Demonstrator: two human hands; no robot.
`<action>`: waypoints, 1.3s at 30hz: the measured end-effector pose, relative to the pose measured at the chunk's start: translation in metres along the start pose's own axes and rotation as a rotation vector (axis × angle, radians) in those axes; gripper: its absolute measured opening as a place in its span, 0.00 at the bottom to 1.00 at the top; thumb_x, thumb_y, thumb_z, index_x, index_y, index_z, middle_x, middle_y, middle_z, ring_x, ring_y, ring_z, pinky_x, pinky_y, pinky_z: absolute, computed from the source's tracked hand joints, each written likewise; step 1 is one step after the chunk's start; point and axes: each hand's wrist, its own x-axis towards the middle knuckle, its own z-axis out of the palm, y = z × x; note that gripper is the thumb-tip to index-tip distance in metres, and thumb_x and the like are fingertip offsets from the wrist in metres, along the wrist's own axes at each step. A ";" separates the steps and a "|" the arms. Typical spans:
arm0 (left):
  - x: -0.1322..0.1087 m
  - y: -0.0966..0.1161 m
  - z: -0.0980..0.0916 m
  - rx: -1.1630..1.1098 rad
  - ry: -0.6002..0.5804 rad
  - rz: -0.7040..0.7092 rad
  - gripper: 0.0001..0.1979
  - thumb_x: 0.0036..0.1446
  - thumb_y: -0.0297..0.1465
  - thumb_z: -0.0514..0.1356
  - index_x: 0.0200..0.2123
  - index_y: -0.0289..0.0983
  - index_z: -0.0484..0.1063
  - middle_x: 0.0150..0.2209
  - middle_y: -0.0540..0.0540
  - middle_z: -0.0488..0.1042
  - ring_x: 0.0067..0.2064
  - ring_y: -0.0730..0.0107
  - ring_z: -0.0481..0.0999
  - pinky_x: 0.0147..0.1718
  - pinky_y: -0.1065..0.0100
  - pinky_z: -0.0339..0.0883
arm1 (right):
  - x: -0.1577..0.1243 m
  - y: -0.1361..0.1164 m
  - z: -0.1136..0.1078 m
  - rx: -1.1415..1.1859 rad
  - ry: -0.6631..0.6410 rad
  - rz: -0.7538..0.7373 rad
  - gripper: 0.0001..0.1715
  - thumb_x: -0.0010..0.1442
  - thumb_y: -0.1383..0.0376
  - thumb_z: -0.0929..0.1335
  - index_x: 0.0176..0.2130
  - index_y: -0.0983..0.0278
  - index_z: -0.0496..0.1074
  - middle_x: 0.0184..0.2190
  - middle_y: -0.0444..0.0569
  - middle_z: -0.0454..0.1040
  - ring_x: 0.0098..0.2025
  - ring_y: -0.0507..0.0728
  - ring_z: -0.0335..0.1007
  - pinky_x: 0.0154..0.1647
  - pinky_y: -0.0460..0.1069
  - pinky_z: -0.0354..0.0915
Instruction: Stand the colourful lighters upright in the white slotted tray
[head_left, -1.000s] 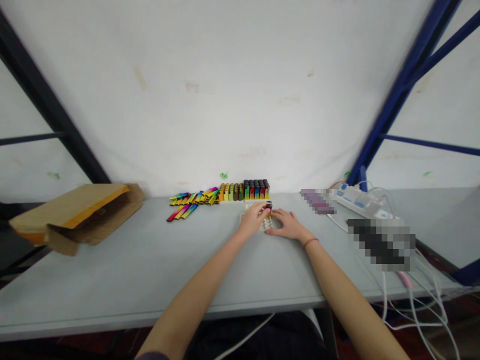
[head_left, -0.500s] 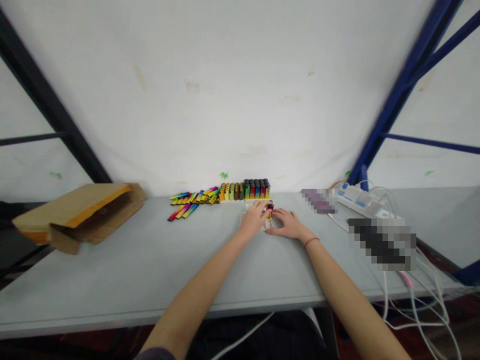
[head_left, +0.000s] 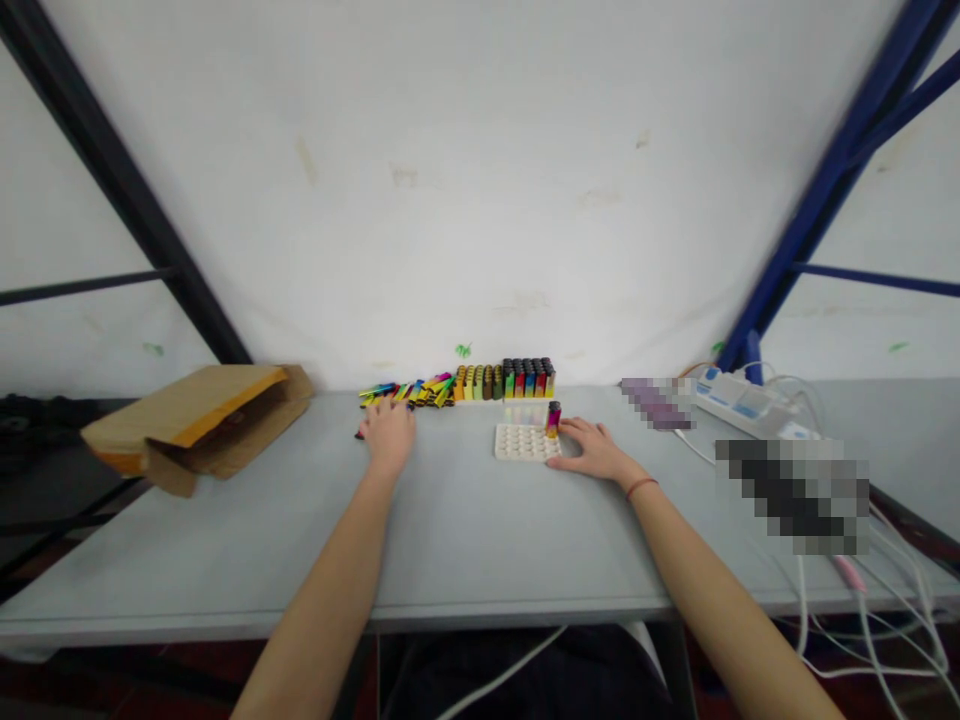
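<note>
Hidden in part beneath the left hand: the loose heap of slim, shiny, rainbow-coloured lighters, with a pinkish end visible left of the fingers. Obscured by coarse pixel blocks and not identifiable: a purplish flat item and a larger dark item, both to the right of the right hand. Cut off at the lower border: both forearms.

Noted at the far right corner of the white rectangular tray with rows of small recesses: one purple-to-yellow lighter with a black top, upright, long axis vertical, top uppermost. Found flat on the pale grey worktop: the tray, long side running left to right. Lying in mixed directions: the loose heap. Standing upright behind the tray: yellow-to-olive lighters and, just beside, multicoloured black-topped lighters.

Left hand: palm down, fingers lowered at the heap; cannot tell whether gripping a lighter. Right hand: unclenched, thumb spread from fingers, thumb at the near right tray corner, forefinger beside the upright lighter; contact with the latter not determinable.
</note>
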 end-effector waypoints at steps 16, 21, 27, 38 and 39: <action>-0.006 0.020 0.024 -0.500 -0.225 0.105 0.13 0.62 0.36 0.54 0.33 0.37 0.75 0.39 0.36 0.80 0.48 0.48 0.79 0.50 0.54 0.69 | 0.000 0.003 0.002 -0.011 0.024 -0.012 0.45 0.57 0.39 0.70 0.64 0.60 0.69 0.68 0.61 0.64 0.71 0.73 0.54 0.70 0.74 0.45; -0.025 0.062 0.027 -1.329 -0.502 -0.259 0.12 0.62 0.39 0.53 0.34 0.37 0.68 0.24 0.49 0.72 0.24 0.69 0.74 0.29 0.68 0.69 | 0.001 0.003 0.001 -0.006 0.016 -0.012 0.45 0.58 0.40 0.70 0.65 0.59 0.68 0.69 0.60 0.63 0.71 0.73 0.54 0.70 0.75 0.44; -0.047 0.074 0.026 -1.541 -0.560 -0.187 0.20 0.57 0.48 0.61 0.39 0.36 0.70 0.20 0.55 0.67 0.20 0.76 0.67 0.22 0.74 0.59 | 0.001 0.003 0.002 -0.020 0.020 -0.006 0.44 0.57 0.39 0.71 0.64 0.59 0.69 0.68 0.60 0.64 0.71 0.73 0.54 0.71 0.73 0.45; -0.048 0.078 0.029 -1.591 -0.651 -0.395 0.23 0.60 0.54 0.49 0.27 0.40 0.60 0.15 0.59 0.53 0.14 0.79 0.50 0.16 0.75 0.46 | 0.000 -0.006 0.001 -0.086 0.054 -0.004 0.42 0.59 0.41 0.70 0.64 0.61 0.69 0.67 0.60 0.65 0.68 0.72 0.59 0.68 0.72 0.50; -0.048 0.078 0.030 -1.575 -0.660 -0.394 0.24 0.60 0.54 0.48 0.25 0.40 0.59 0.15 0.59 0.51 0.14 0.80 0.50 0.16 0.75 0.45 | 0.001 -0.007 0.001 -0.096 0.056 0.000 0.42 0.59 0.42 0.70 0.64 0.61 0.69 0.67 0.60 0.66 0.68 0.72 0.59 0.68 0.72 0.51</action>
